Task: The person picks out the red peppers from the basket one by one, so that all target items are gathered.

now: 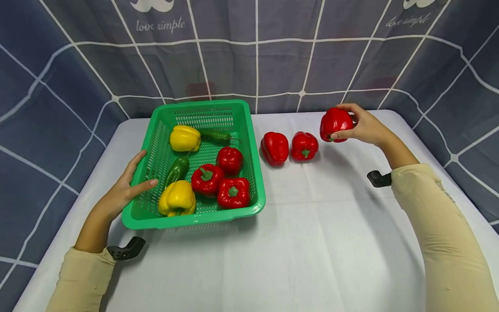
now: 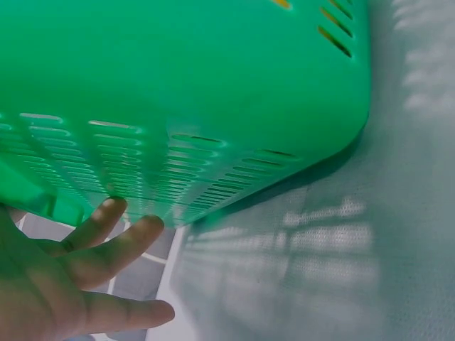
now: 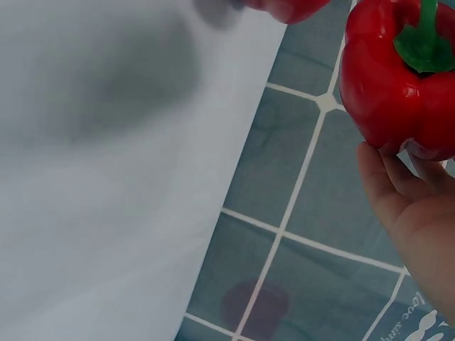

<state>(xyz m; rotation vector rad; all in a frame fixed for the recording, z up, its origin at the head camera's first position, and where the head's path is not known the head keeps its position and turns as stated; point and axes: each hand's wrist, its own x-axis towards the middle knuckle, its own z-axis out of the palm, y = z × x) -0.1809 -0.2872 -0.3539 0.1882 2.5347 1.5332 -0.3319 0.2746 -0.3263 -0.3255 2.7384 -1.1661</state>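
My right hand [image 1: 364, 124] holds a shiny red bell pepper [image 1: 336, 125] above the back right of the table. The right wrist view shows its green stem [image 3: 424, 46] and fingers [image 3: 387, 188] against its side. At the green basket's [image 1: 195, 223] left side, my left hand [image 1: 121, 188] straddles the rim, thumb over it, with straight, spread fingers [image 2: 114, 259] along the slotted outer wall. Inside lie two yellow peppers [image 1: 177, 198], two long green peppers [image 1: 177, 170] and several red peppers [image 1: 233, 193]. Between basket and right hand sit two red peppers [image 1: 274, 148].
A white cloth [image 1: 288, 251] covers the table. Dark grid-patterned fabric [image 1: 284, 69] hangs behind it and along both sides. A black wrist mount [image 1: 126, 249] juts out at the left cuff, and another mount [image 1: 379, 178] at the right.
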